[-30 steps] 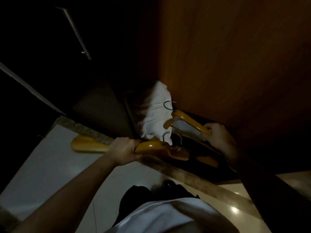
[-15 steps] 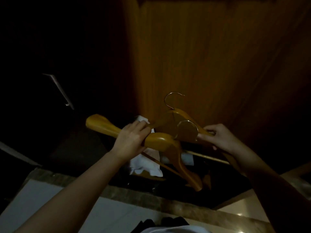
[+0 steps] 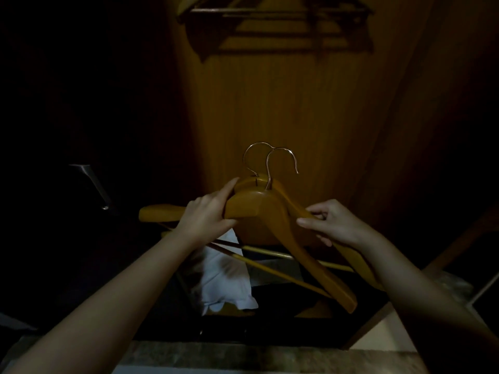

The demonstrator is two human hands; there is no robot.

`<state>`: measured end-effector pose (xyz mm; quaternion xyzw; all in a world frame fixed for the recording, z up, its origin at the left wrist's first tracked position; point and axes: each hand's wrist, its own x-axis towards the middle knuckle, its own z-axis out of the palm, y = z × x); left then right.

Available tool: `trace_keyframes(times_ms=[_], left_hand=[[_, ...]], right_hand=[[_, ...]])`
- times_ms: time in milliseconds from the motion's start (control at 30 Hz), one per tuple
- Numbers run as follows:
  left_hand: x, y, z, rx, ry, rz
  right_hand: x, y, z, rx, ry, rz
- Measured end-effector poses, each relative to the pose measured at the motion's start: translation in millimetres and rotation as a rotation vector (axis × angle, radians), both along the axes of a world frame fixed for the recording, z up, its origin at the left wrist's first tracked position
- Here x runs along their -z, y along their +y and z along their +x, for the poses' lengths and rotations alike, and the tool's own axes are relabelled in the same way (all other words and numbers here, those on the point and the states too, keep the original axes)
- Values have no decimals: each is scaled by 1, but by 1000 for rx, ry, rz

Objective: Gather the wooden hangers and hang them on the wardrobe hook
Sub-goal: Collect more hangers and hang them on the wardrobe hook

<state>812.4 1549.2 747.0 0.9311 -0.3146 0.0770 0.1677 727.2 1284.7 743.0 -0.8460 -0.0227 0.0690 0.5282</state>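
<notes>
Two wooden hangers (image 3: 270,211) stacked, left hand (image 3: 208,215) gripping them, right hand (image 3: 334,225) fingers (image 3: 307,222) pinching them

Honey-yellow wooden hangers (image 3: 272,211) with silvery metal hooks (image 3: 280,160), a white cloth (image 3: 226,282), brown wood-grain wardrobe panel (image 3: 283,103)

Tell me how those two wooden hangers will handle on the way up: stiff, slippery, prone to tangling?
Likely stiff: the wooden hangers hold shape with the left hand and right hand gripping only parts. The glossy finish hints they could slip. Their wire hooks overlap, so they may snag.
</notes>
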Motion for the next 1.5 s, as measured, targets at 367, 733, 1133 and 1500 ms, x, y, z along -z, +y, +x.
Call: trace_keyframes(times_ms=[367, 733, 1133, 1500], left_hand=[[10, 7, -3, -119, 139, -106], [35, 22, -21, -442, 940, -667], [41, -46, -27, -299, 1043, -1090], [46, -54, 3, -274, 988, -999]], right_hand=[[2, 16, 14, 332, -3, 28], [44, 18, 13, 698, 113, 80], [57, 105, 16, 690, 149, 462], [66, 124, 8, 533, 60, 361]])
